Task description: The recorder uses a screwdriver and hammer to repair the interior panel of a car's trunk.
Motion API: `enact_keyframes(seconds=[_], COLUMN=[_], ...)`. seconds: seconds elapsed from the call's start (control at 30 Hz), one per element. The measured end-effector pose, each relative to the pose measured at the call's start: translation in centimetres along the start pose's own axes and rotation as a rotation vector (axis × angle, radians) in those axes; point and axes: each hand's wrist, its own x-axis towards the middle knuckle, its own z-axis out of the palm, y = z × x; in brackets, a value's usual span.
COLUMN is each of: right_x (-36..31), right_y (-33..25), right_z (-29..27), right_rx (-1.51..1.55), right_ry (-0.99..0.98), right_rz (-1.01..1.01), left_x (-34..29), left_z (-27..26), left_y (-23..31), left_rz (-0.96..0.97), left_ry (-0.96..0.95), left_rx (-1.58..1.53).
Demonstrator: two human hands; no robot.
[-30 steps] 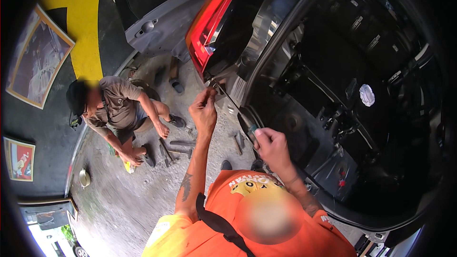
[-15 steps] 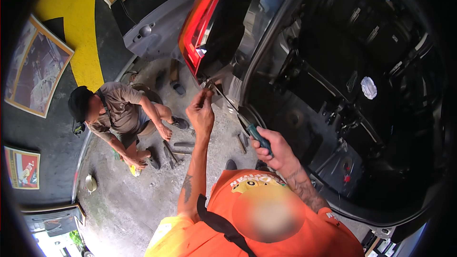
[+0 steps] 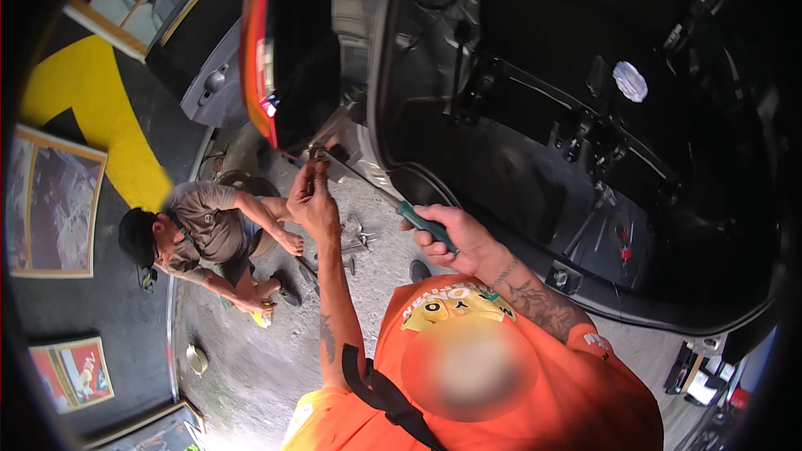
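Observation:
My right hand [image 3: 464, 242] is wrapped around the dark green handle of a screwdriver [image 3: 428, 228]. Its long metal shaft slants up and left to the lower corner of the car's red tail light [image 3: 259, 67]. At that corner, my left hand [image 3: 316, 209] is raised with thumb and fingers pinched together beside the screwdriver's tip. Whatever lies between those fingertips is too small to make out. A bent piece of body panel [image 3: 338, 129] sits just behind the tip, next to the tail light.
To the right gapes the car's open cargo area [image 3: 518, 167], with a crumpled white item [image 3: 630, 82] inside. A person in a brown shirt [image 3: 205, 221] sits low at the left. Tools, including a hammer [image 3: 307, 271], lie on the concrete floor [image 3: 251, 351]. A grey car door [image 3: 213, 79] stands behind.
The view has shifted, so the car and both hands appear further left. My hands keep the same hold, the screwdriver still reaching the tail light's lower corner.

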Motion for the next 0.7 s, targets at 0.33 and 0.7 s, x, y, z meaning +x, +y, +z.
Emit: enact_keyframes(seconds=[0.33,0.7], right_x=[1.0,-7.7], right_y=[0.8,-2.6], right_z=[0.1,-25.6], right_rx=[-0.781,-1.833], right_ry=[0.203,0.771], right_rz=[-0.526,-0.378], left_x=[0.2,-0.9], left_z=[-0.8,1.8], left_y=[-1.3,1.0], left_rz=[0.081,0.119], left_ry=[-0.003,-0.069], left_rx=[0.265,0.364])
